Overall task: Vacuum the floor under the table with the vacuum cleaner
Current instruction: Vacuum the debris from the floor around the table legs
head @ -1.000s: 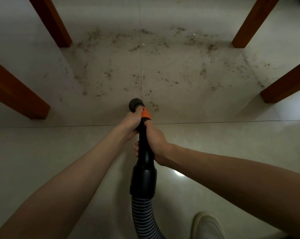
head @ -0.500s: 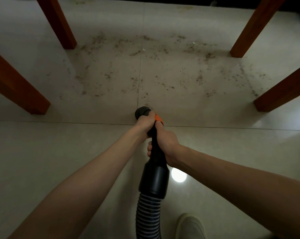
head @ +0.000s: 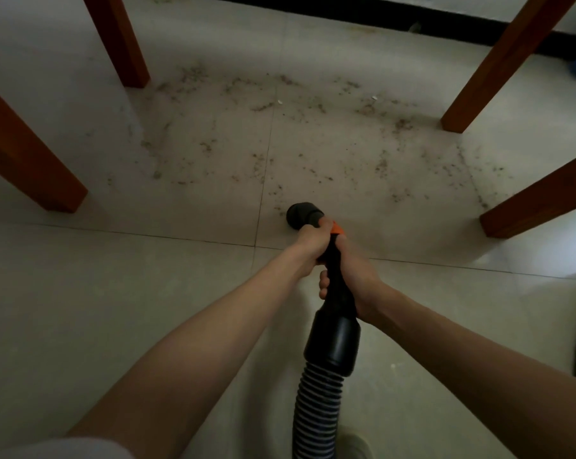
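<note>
Sleeve: a pale fabric sleeve edge [head: 58,448] sits at 7 o'clock in the nearest corner; blurred
Shoe: a light-coloured shoe toe [head: 356,442] shows at 6 o'clock, just beside the hose; partly hidden by it
Hose: the ribbed black flexible vacuum hose [head: 316,409] rises from the bottom edge at 6 o'clock; it enters a smooth black plastic cuff [head: 333,339] just above
Right hand: the right hand [head: 356,276] wraps the black wand handle above the cuff, fingers curled round it from the right; fingertips show on the left of the handle
Left hand: the left hand [head: 313,241] clamps the handle farther along, touching the right hand; its fingers close over an orange plastic switch [head: 337,229]
Nozzle: the round black vacuum nozzle end [head: 304,214] pokes out beyond the left hand near frame centre; whether it touches the tile cannot be told
Floor: pale glossy tiled floor [head: 114,309] with thin grout lines; one line crosses under the hands
Debris: dark scattered crumbs and dust [head: 313,140] cover the tiles from 10 to 2 o'clock, beyond the nozzle
Table legs: four reddish-brown wooden table legs; near left [head: 31,160] at 9 o'clock, near right [head: 541,200] at 3 o'clock, far left [head: 121,41] at 11 o'clock, far right [head: 498,64] at 1 o'clock; the debris lies between them
Wall base: a black skirting strip [head: 379,11] runs along 12 o'clock
</note>
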